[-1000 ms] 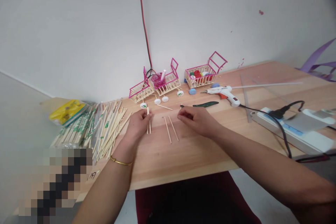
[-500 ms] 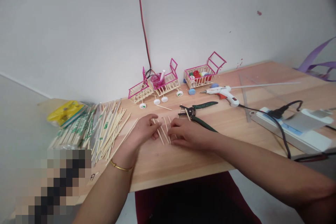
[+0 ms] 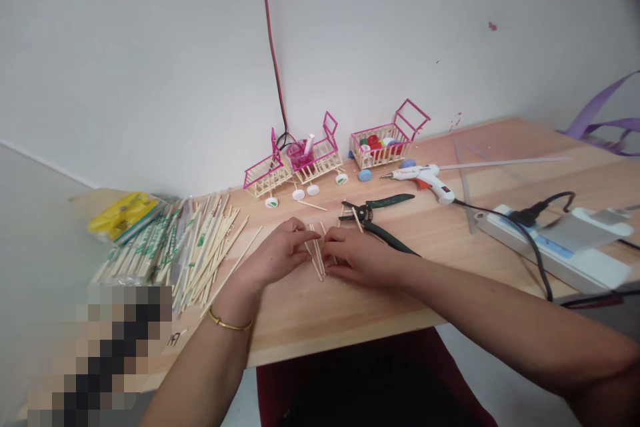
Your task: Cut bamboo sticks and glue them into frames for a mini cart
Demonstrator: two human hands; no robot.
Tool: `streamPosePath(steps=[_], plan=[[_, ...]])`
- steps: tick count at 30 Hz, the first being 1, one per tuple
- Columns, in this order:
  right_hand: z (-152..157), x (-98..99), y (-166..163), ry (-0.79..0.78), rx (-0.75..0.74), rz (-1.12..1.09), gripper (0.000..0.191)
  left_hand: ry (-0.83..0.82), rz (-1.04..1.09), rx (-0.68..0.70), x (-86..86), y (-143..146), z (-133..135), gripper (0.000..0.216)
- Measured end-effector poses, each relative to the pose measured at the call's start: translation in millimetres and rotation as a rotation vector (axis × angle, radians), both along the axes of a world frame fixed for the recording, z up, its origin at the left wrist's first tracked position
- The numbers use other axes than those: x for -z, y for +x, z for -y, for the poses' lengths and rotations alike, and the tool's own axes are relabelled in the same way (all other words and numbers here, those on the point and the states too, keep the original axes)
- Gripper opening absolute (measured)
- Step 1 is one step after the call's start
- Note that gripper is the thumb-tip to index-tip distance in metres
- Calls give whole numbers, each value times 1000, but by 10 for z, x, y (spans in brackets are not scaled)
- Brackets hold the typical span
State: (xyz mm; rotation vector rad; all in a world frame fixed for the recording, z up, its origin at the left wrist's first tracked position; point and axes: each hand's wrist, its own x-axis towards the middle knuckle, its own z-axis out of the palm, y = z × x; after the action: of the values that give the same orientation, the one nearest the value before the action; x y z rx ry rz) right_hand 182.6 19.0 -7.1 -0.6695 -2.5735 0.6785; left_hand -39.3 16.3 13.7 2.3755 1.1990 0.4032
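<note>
Between my two hands several short wooden sticks (image 3: pixel 316 257) lie nearly side by side on the table. My left hand (image 3: pixel 280 250) touches them from the left, its index finger stretched out across their upper part and its thumb lower down, apart from it. From the right, my right hand (image 3: pixel 357 255) rests over the table with loosely bent, separated fingertips at the sticks' edge; another stick is partly hidden under it. Just beyond my right hand lie wire-stripping pliers (image 3: pixel 367 213) with dark green handles, a short stick across their jaws.
Small stick-built carts (image 3: pixel 320 163) with pink rims stand along the wall, and another cart (image 3: pixel 383 147) holds coloured caps. A white glue gun (image 3: pixel 425 180) lies right, its cord leading towards a power strip (image 3: pixel 555 253). Loose chopsticks (image 3: pixel 213 257) and wrapped chopsticks (image 3: pixel 143 250) lie left.
My left hand has shifted slightly right, its index finger now straighter. The sticks between my hands have come closer together. My right hand has barely moved.
</note>
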Motion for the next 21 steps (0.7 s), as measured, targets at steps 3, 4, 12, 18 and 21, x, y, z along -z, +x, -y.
streamPosePath(steps=[3, 4, 12, 18, 21], plan=[[-7, -13, -8, 32, -43, -18, 8, 86, -26, 58, 53, 41, -11, 33], [-19, -20, -3, 32, -54, -28, 7, 101, -32, 69, 74, 46, -20, 33], [-322, -150, 338, 138, 612, -156, 18, 273, 162, -167, 170, -8, -140, 18], [-354, -258, 450, 1, 784, 157, 35, 341, 190, -291, 162, -10, -163, 16], [-287, -279, 357, -46, 711, 392, 32, 367, 131, -326, 142, 19, -170, 18]])
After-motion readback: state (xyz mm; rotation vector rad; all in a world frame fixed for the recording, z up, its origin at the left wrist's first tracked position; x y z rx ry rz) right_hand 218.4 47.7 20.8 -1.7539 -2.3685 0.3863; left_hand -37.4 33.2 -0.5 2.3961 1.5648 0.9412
